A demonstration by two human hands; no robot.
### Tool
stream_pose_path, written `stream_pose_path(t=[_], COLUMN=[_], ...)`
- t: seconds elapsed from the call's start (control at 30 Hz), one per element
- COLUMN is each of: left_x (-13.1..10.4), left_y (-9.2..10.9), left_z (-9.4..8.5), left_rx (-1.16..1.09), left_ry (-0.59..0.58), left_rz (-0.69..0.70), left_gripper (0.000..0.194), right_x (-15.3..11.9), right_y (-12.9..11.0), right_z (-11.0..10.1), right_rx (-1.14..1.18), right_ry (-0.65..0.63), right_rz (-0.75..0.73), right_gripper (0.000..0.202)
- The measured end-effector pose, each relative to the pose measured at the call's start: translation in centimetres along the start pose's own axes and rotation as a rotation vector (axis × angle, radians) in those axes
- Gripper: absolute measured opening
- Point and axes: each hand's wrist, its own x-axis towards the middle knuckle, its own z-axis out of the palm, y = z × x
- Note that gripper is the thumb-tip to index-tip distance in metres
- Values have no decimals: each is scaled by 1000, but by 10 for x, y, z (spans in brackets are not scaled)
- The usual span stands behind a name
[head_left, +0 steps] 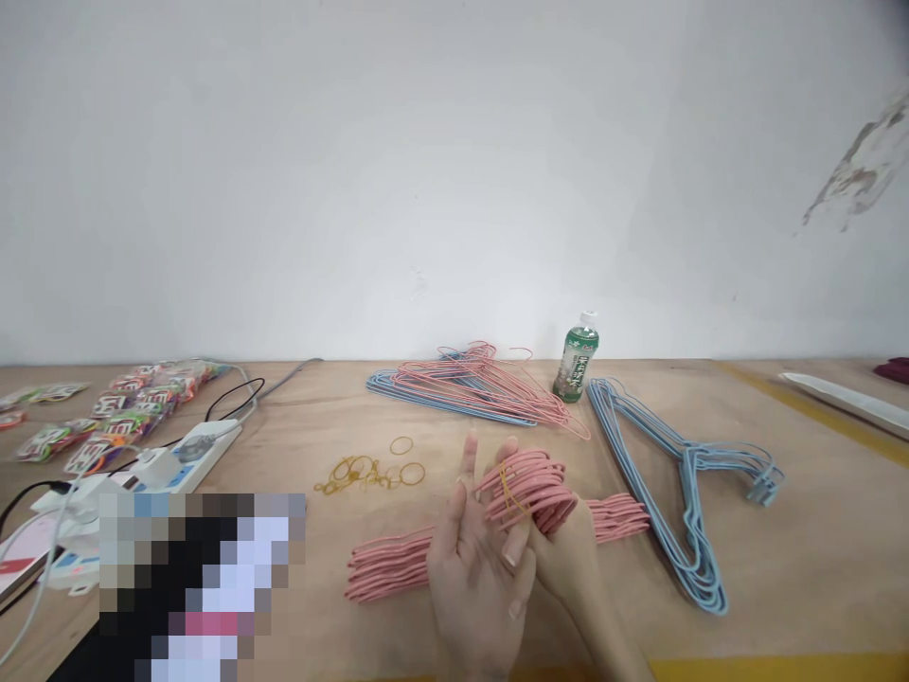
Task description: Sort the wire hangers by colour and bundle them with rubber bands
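A bundle of pink clothes hangers (390,566) lies across the front of the table, its hooks gathered and raised toward me. My right hand (566,559) is wrapped round the hook end, with a fingertip showing behind it. A yellow rubber band (506,488) encircles the hooks. Close beside them on the left is my left hand (477,573), its index finger and thumb stretched upward and the other fingers partly bent. Nothing shows clearly in its grasp. Several loose yellow rubber bands (365,471) lie behind and left of the hangers.
Blue hangers (625,455) lie at the right, near the bundle's end. Behind are mixed pink and blue hangers (475,388) and a green-labelled bottle (577,360). Power strips (191,450) with cords and colourful packets (134,407) occupy the left. A blurred patch covers the lower left.
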Motion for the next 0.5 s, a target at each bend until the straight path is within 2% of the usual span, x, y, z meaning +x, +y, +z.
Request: stream_pose_path(t=[0.33,0.5], left_x=[-3,1], left_y=[2,11], left_z=[-13,-28], left_rx=[-29,-82], left_ry=[-85,-344], left_rz=[35,-47], left_gripper=[50,56], right_x=[1,0], right_y=[-2,1], right_z=[-3,-1], right_rx=[-65,-86], right_ry=[-43,-58], right_rz=[-69,-60], right_gripper=[35,33])
